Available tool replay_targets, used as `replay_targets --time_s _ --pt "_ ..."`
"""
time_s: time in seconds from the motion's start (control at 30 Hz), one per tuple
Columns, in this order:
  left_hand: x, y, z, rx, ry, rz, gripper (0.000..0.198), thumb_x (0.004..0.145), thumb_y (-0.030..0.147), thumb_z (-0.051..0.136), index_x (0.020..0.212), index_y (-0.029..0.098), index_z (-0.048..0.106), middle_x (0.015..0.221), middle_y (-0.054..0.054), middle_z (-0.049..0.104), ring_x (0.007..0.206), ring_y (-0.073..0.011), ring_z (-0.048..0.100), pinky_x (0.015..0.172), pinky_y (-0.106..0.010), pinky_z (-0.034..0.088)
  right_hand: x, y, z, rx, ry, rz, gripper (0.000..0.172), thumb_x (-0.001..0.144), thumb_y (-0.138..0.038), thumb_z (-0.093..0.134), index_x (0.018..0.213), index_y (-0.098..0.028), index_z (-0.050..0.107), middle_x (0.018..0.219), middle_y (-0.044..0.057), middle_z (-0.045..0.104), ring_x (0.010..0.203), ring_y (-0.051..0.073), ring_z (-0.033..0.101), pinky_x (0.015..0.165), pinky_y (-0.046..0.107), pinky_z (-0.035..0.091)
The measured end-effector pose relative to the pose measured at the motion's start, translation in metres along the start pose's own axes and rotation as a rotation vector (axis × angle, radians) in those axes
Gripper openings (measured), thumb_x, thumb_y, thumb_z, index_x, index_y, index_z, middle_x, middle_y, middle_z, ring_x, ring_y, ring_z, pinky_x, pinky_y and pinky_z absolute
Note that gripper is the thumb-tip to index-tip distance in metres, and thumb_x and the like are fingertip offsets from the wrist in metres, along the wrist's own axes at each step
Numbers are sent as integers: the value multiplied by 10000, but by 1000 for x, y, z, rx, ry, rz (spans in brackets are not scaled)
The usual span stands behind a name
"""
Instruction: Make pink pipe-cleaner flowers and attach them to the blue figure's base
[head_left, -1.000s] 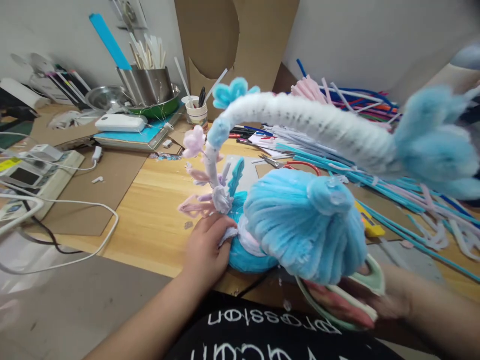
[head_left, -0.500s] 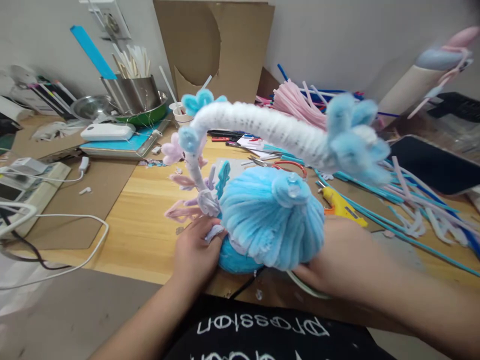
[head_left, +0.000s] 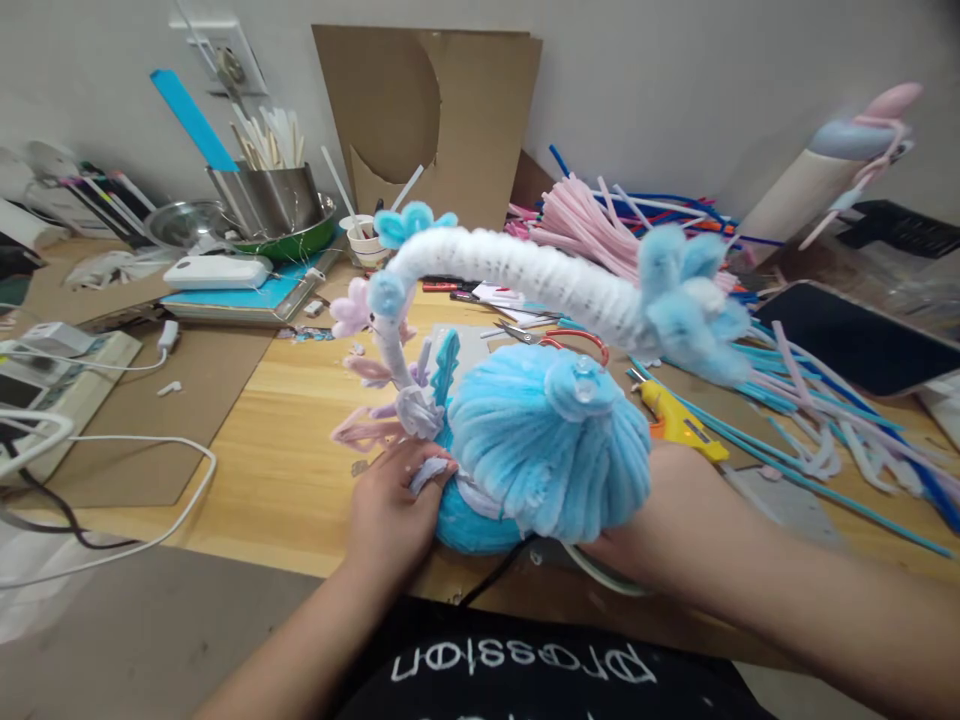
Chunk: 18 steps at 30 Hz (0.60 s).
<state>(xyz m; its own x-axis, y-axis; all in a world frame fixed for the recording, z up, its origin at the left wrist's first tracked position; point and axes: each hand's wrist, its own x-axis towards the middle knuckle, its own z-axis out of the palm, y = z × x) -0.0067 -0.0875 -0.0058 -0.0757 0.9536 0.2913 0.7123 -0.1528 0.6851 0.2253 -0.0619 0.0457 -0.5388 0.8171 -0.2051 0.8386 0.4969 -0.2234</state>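
A fluffy blue pipe-cleaner figure sits at the near edge of the wooden table. A white fuzzy arch curves over it, ending in a pale blue tuft. Pink and lilac flower pieces stick out on its left. My left hand grips the figure's left side, fingers curled on a white bit. My right hand holds the right underside, fingers hidden beneath it.
A yellow glue gun, red-handled scissors and heaps of pink and blue pipe cleaners lie behind. Metal pot with sticks, cardboard sheets, white cables and a dark tablet surround the work.
The view pulled back and steadied. My right hand came up from below to hold the figure's right side; the blue tuft end now sits farther away.
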Motion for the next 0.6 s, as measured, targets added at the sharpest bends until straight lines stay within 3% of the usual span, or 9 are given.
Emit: replay_targets --time_s 0.1,0.2,0.43,0.6 --pt "-1 0 -1 -4 -3 10 115 731 155 584 758 229 667 752 -10 695 725 -211 626 689 -328 503 -1 -5 -3 -224 -57 15 313 815 -363 458 769 -162 694 751 173 680 714 347 638 611 397 411" --pt "-1 -1 0 -12 -19 -7 140 735 136 568 760 230 669 769 -1 690 748 -198 626 716 -314 493 -1 -8 -4 -276 -28 14 302 813 -374 467 794 -187 703 761 165 687 669 330 642 584 384 413" --pt "-1 -1 2 -47 -13 -52 125 732 143 575 743 221 671 771 8 688 764 -190 627 711 -299 478 -4 -15 3 -221 -93 21 353 823 -415 441 920 -196 701 712 163 666 651 317 618 600 404 409" --pt "-1 0 2 -64 -12 -79 100 732 166 594 757 218 675 777 0 701 743 -199 626 701 -314 481 -14 -19 20 -193 -62 51 315 825 -399 443 812 -203 690 735 140 681 630 278 620 554 337 358"
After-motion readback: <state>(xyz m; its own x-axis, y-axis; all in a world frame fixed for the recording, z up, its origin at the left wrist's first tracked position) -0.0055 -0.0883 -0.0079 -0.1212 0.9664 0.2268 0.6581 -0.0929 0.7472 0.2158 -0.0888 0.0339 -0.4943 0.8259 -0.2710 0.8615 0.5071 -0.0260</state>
